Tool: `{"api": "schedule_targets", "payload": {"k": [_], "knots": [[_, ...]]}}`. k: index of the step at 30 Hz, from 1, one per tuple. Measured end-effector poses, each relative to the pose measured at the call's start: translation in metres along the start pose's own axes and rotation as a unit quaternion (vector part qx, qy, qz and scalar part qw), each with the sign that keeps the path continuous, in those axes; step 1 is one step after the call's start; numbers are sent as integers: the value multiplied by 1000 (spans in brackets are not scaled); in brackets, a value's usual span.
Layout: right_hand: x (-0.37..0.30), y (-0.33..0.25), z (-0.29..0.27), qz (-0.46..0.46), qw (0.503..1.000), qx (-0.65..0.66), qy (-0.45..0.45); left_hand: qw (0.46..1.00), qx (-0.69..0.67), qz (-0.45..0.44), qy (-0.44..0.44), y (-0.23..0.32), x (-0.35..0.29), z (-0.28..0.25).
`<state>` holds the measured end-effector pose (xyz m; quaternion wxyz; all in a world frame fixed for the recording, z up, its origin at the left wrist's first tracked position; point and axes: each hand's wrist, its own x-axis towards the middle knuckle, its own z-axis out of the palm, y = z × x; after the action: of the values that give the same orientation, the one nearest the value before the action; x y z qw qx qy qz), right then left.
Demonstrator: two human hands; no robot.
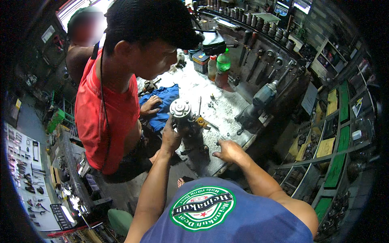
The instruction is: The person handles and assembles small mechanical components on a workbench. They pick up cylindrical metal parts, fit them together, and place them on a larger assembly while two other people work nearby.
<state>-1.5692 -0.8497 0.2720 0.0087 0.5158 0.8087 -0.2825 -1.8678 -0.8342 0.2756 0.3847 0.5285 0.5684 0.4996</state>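
Left hand (pixel 172 135) on the left side of an upright metal part (pixel 190 131) — fingers curled around it just under its pale round top, a firm-looking hold. The metal part is dark below the top and sits at the near edge of the bench (pixel 233 107), between the two hands; can't tell what its lower end rests on. Right hand (pixel 229 151) is over the bench corner, right of the metal part and apart from it — half open, thumb out, fingers loosely bent, nothing visible in it.

Just right of the metal part's upper end: a yellow piece (pixel 201 122) and a thin rod (pixel 211 125) lying on the bench. Small loose bits (pixel 212 101) farther back. Blue cloth (pixel 165 97) on the far left of the bench, with a co-worker's hand (pixel 150 106) on it; that co-worker wears a red shirt (pixel 107 121) and leans in over the bench. Second person (pixel 81 56) behind, upper left.

Power tool (pixel 262 99) lies at the right side of the bench. Toward the back, a green bottle (pixel 223 61) beside a red-capped bottle (pixel 212 69), near a dark box (pixel 200 63). Row of sockets (pixel 259 23) along the rack behind. Shelves (pixel 338 152) with green strips, far right.
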Motion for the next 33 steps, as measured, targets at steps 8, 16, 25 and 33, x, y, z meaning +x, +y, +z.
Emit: {"api": "schedule_targets", "payload": {"k": [8, 16, 25, 33], "knots": [[12, 35, 55, 50, 995, 16, 82, 1000, 1, 8, 2, 10, -2, 2], [6, 52, 83, -18, 976, 33, 216, 1000, 3, 1, 29, -4, -4, 3], [3, -20, -19, -131, 899, 306, 285, 996, 84, 9, 25, -13, -2, -1], [11, -83, -77, -204, 909, 206, 299, 998, 37, 30, 32, 2, -7, 1]]}}
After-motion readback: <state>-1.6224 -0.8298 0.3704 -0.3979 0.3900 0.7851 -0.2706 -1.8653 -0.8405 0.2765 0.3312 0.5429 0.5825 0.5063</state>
